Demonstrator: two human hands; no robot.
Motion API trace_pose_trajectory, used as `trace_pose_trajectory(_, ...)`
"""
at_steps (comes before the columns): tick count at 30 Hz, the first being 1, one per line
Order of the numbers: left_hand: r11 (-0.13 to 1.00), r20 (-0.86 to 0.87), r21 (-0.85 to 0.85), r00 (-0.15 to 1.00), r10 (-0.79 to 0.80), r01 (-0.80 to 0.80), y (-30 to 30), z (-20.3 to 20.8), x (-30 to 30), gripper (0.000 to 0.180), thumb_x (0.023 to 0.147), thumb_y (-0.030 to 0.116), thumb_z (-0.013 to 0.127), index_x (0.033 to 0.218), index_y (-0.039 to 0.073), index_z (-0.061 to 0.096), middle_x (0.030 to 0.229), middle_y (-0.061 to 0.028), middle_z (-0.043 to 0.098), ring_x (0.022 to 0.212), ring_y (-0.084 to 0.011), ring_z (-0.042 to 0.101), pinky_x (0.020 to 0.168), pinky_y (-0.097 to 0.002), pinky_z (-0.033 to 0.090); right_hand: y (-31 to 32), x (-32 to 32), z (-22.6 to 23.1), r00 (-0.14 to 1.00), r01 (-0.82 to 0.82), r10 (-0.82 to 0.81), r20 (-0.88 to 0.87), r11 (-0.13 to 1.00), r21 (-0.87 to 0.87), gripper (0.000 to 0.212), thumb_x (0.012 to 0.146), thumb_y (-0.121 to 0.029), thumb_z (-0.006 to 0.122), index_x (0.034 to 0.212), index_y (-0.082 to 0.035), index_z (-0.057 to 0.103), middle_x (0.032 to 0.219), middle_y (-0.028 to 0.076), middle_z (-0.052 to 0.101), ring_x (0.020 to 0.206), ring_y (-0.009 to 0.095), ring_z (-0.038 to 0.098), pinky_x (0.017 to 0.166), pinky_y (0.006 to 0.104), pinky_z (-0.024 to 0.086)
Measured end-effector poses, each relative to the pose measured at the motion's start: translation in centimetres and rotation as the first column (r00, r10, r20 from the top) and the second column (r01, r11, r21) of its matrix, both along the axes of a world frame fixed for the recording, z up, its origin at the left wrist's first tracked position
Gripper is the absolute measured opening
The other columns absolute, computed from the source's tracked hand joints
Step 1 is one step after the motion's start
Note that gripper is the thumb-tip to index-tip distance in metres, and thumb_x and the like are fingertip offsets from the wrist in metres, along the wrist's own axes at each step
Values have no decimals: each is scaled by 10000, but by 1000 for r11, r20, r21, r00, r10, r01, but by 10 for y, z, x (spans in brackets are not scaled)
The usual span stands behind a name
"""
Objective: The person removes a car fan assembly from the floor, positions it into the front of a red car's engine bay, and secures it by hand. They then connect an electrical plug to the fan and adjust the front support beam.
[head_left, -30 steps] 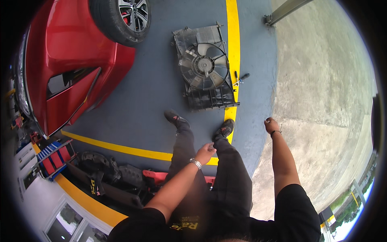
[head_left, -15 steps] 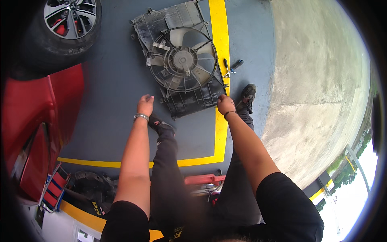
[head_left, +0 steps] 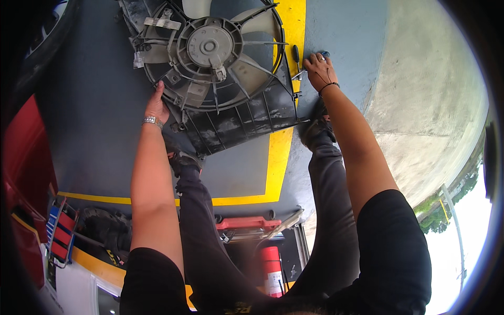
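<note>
A radiator fan assembly [head_left: 210,46], with pale blades in a dusty black shroud [head_left: 247,122], takes up the upper middle. At the shroud's lower left rim is my left hand [head_left: 157,106], thumb up along the edge; its other fingers are mostly hidden, and it looks closed on the rim. My right hand [head_left: 319,71] is on the floor right of the shroud, its fingers curled over a screwdriver [head_left: 326,54] whose blue-and-black handle end shows. A second, black-handled screwdriver [head_left: 296,53] lies just left of that hand, beside the yellow line.
My shoes [head_left: 317,132] stand close to the shroud's near edge. A red car panel [head_left: 31,147] and a tyre [head_left: 55,39] are at left. Behind me are a red floor jack [head_left: 247,223], a red cylinder [head_left: 271,268] and a red-and-blue folding frame [head_left: 62,233].
My left hand has moved up-left onto the shroud rim. My right hand has left the shroud's corner for the screwdriver. The fan assembly looks larger, its left side apparently raised.
</note>
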State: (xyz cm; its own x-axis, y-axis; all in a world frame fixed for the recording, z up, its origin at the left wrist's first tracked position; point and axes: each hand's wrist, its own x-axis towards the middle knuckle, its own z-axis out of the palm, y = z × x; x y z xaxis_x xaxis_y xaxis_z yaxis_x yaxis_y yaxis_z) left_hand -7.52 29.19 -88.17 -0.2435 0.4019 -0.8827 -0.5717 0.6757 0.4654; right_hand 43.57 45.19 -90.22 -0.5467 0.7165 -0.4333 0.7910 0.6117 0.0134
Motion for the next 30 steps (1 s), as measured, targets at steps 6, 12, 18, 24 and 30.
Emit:
trace_pose_trajectory(6, 945, -164, 254, 972, -167, 205, 18, 109, 4, 467, 883, 264, 850, 1239, 56, 629, 1204, -53, 683, 1136, -194, 623, 1037, -382, 462, 7, 1, -2, 994, 71, -83, -66, 983, -171, 140, 1005, -171, 544, 1098, -132, 641, 1197, 90, 654, 1202, 276, 624, 1006, 437, 502)
trace_pose_trajectory(12, 898, -625, 7, 703, -339, 439, 95, 250, 44, 321, 864, 182, 871, 1041, 36, 646, 966, -16, 675, 923, -110, 603, 871, -281, 471, 12, 33, 5, 757, 653, -640, 128, 746, -131, 187, 1000, -138, 525, 1154, -90, 620, 1218, 154, 642, 1167, 358, 657, 962, 509, 560)
trace_pose_trajectory(18, 651, -717, 48, 480, -505, 757, 134, 314, 122, 346, 837, 154, 881, 1019, 5, 628, 924, -58, 679, 888, -155, 659, 778, -341, 522, -8, 27, 12, 910, 414, -415, -7, 909, -37, 258, 976, -159, 568, 1221, -143, 647, 1192, 172, 673, 1132, 344, 693, 931, 476, 561)
trace_pose_trajectory(24, 210, -830, -332, -179, -528, 920, 104, 230, 182, 330, 847, 171, 831, 1067, 47, 620, 1170, -132, 630, 879, -412, 688, 798, -475, 565, -66, -18, -3, 948, 264, -295, -116, 938, -224, 206, 1001, -133, 520, 1175, -154, 628, 1145, 206, 661, 1036, 343, 713, 845, 447, 582)
trace_pose_trajectory(30, 114, -740, -487, -340, -580, 866, 65, 128, 170, 264, 905, 241, 776, 1043, 92, 608, 1208, -107, 619, 920, -401, 704, 776, -511, 578, -89, -31, -2, 892, 350, -420, -165, 875, -335, 195, 999, -110, 542, 1168, -112, 639, 1132, 188, 678, 1006, 352, 708, 858, 451, 581)
